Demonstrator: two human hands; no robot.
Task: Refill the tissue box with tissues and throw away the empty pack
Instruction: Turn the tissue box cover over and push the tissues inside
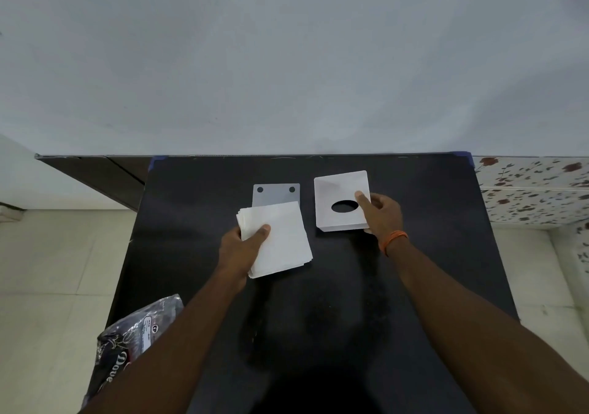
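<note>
Two hands (242, 247) (381, 214) gripping tissues (280, 241) and box (338, 190), mid-table (414, 270).

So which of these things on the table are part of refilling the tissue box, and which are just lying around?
Part of the job:
stack of tissues, in the left hand
white tissue box, held by the right hand
grey base plate
empty pack

Lying about:
nothing else on the black table

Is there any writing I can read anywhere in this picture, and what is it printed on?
"Dove": white lettering on the dark plastic pack at the table's near left edge.
White label on the same pack: printed lines too small and blurred to read.
Tissue stack, white box cover, grey plate: no writing visible.
</note>
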